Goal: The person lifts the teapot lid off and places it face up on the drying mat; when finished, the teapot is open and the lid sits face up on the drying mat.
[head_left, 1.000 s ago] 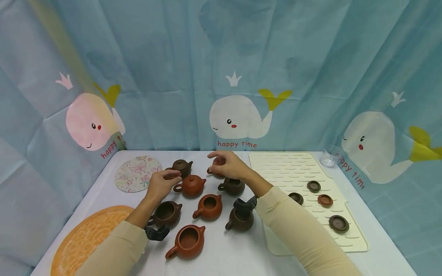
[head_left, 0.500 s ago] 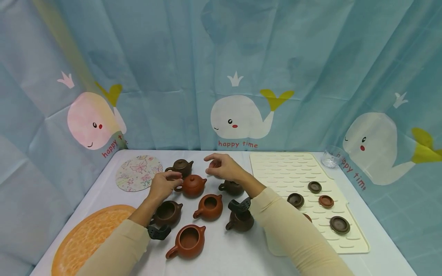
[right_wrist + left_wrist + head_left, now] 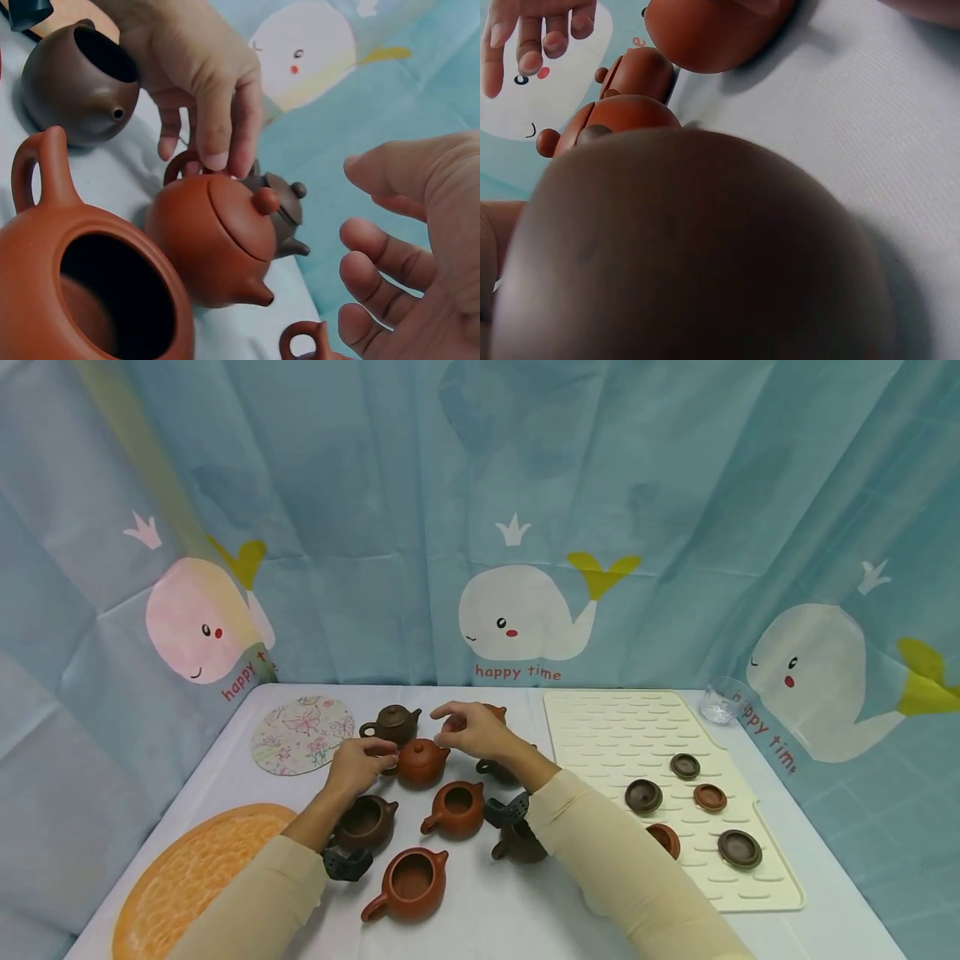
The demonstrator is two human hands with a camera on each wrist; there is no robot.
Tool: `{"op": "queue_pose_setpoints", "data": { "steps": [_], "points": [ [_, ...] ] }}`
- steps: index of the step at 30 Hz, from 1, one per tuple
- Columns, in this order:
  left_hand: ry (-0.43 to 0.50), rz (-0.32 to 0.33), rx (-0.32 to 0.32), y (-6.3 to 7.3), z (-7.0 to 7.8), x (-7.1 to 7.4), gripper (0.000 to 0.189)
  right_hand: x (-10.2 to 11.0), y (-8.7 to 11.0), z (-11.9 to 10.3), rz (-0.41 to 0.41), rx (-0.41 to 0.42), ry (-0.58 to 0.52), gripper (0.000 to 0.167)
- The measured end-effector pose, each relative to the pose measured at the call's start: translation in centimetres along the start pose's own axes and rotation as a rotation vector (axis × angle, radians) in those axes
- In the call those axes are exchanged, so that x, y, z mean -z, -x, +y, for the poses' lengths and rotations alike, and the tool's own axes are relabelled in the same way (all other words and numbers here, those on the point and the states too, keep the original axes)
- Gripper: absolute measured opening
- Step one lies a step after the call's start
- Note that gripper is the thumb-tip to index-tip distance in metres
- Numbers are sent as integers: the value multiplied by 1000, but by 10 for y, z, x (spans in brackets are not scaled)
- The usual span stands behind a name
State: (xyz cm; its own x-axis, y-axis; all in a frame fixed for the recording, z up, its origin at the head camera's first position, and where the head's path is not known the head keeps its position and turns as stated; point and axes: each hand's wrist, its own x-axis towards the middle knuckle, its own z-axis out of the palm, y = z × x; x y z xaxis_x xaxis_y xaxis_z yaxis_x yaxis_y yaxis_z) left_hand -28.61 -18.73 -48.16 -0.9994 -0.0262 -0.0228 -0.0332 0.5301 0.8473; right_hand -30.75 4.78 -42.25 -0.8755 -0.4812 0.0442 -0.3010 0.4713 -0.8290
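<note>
My left hand (image 3: 356, 768) pinches the handle of a lidded reddish clay teapot (image 3: 422, 766); in the right wrist view its thumb and fingers (image 3: 216, 150) meet at the handle. Loosely curved and holding nothing, my right hand (image 3: 476, 731) hovers just right of that teapot's lid knob (image 3: 265, 200). Behind stands a dark brown lidded teapot (image 3: 397, 724). A reddish teapot (image 3: 495, 712) is partly hidden by the right hand. Nearer are lidless teapots: a reddish one (image 3: 453, 810), a dark brown one (image 3: 363, 821) and a larger reddish one (image 3: 414, 881).
Right of the hands lies a cream ridged mat (image 3: 600, 727) with several loose teapot lids, among them a dark one (image 3: 643, 796). A clear glass (image 3: 718, 703) stands at its far corner. At left are a floral round mat (image 3: 300, 735) and an orange-brown round mat (image 3: 195, 868).
My right hand has moved left, away from the rear reddish teapot to beside the middle lidded one. My left fingers have come slightly lower onto its handle.
</note>
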Motion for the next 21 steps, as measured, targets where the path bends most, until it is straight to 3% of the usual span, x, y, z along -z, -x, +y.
{"op": "queue_pose_setpoints", "data": {
  "steps": [13,21],
  "points": [
    [-63,0,11,0,0,1,10,-29,-19,3,-70,-24,115,41],
    [-71,3,-6,-1,0,0,10,-37,-20,3,-67,-34,145,35]
  ]
}}
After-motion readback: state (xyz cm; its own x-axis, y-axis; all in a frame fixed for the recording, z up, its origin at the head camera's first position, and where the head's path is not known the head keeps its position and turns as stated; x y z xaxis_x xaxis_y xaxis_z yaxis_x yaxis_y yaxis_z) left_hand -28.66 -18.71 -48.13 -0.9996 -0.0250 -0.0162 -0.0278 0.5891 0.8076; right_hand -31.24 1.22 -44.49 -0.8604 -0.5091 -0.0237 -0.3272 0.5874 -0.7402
